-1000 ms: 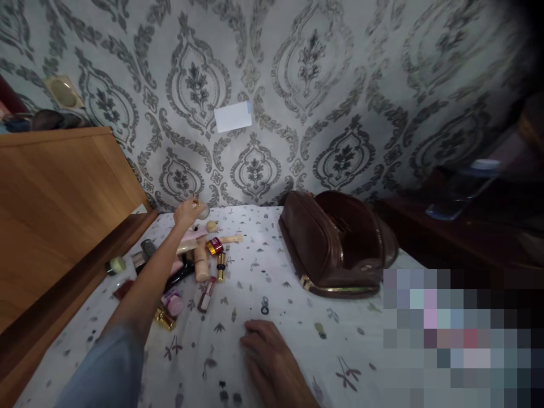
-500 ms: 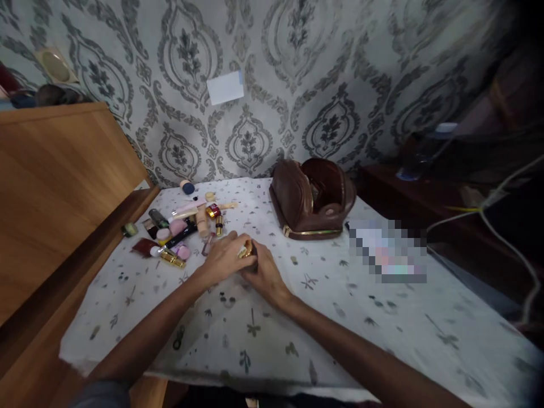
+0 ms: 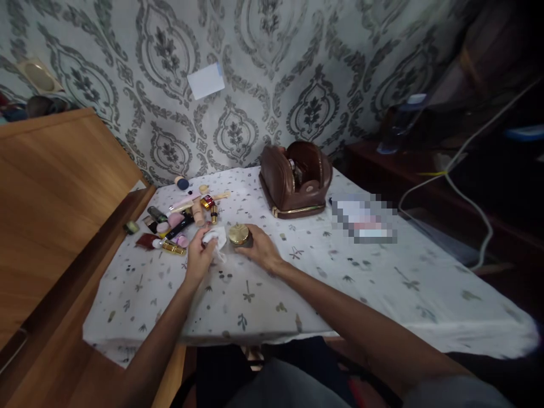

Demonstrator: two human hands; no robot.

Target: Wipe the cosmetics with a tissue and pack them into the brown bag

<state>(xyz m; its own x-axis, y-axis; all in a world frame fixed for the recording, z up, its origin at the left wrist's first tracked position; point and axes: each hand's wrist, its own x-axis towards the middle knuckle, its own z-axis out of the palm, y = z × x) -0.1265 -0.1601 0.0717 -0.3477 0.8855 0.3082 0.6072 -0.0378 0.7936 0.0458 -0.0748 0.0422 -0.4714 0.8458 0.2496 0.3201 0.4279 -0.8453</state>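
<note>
My left hand [image 3: 198, 259] is closed on a crumpled white cloth or wipe [image 3: 220, 238], a loose end of which hangs down. My right hand [image 3: 262, 249] grips a round jar with a shiny gold lid [image 3: 238, 233], fingers around its right side. Cloth and jar are close together above the table. Just beyond my left hand lies a spread of cosmetics, among them a beige tube [image 3: 198, 212], a gold-and-black lipstick [image 3: 213, 214], a small red pot [image 3: 207, 202] and a gold tube [image 3: 173, 248].
A brown leather bag [image 3: 293, 187] stands unzipped at the back, with items inside. Right of it lies a blurred-out flat object [image 3: 364, 220]. A wooden panel [image 3: 63, 170] borders the left. A bottle [image 3: 399, 127] and white cable [image 3: 467, 209] are at the right.
My hands were together around a gold item; they have moved apart. My left hand now has the white cloth, and my right hand keeps the jar. The view has shifted slightly.
</note>
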